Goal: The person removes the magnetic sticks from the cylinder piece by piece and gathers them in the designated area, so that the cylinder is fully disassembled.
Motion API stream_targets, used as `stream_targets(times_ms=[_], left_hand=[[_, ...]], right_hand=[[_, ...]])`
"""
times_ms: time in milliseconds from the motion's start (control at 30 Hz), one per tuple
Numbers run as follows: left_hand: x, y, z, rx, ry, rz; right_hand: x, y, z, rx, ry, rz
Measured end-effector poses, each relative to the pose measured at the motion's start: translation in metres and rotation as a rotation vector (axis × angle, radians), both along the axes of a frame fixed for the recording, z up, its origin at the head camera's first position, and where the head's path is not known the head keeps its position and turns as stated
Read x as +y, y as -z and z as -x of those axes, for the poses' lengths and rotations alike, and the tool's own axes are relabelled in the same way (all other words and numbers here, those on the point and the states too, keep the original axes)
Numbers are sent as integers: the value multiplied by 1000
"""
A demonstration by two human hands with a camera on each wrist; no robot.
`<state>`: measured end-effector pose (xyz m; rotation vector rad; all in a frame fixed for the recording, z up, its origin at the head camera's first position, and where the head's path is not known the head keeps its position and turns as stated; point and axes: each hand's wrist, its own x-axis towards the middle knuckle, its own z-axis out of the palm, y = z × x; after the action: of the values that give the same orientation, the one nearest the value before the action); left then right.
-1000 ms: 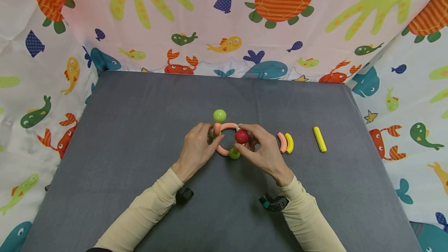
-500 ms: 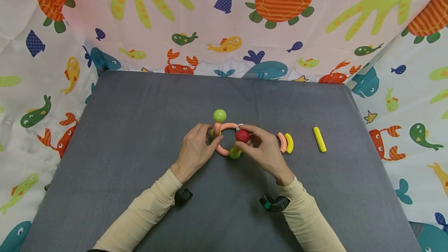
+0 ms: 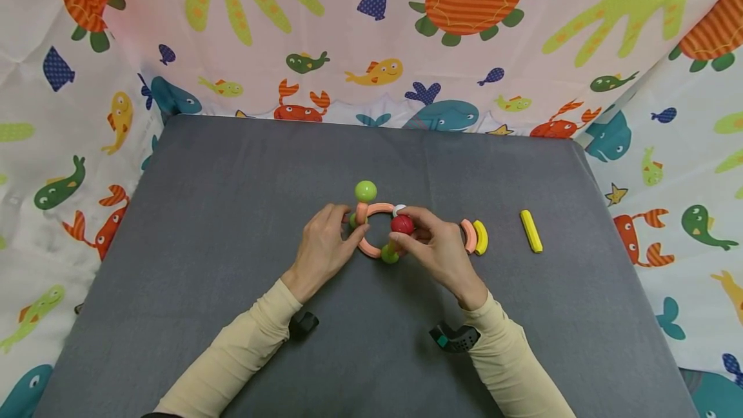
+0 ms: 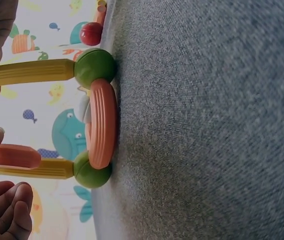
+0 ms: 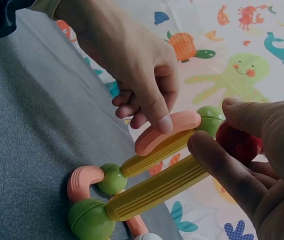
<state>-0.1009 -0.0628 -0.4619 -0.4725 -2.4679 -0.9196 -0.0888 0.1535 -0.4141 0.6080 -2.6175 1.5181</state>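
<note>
A toy frame of ribbed rods and balls stands on the grey table. Its base ring of salmon curved rods includes green balls and a white ball. Two yellow rods rise from the ring. My left hand pinches a salmon curved rod, thumb on its side; that rod adjoins an upper green ball. My right hand pinches a red ball between thumb and forefinger, at the top of the nearer yellow rod. The left hand's other fingertips are partly hidden.
To the right lie a loose salmon curved rod, a yellow curved rod and a straight yellow rod. A sheet printed with sea animals hangs around the table's back and sides.
The red ball in my right fingers has shifted very slightly to the right. Both hands keep their holds, and the loose rods have not moved.
</note>
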Motion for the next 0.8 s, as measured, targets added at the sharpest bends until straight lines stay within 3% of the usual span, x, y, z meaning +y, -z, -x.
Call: stream_targets(times_ms=[267,567,800], left_hand=[[0,-2,0,-9,2,6],[-1,-3,0,-26,9,17],[-1,-3,-1,-27,9,24]], right_hand=[[-1,-1,0,63,2,-56],[-1,-5,-2,-105,4,16],[-4,-4,-3,-125,-36,63]])
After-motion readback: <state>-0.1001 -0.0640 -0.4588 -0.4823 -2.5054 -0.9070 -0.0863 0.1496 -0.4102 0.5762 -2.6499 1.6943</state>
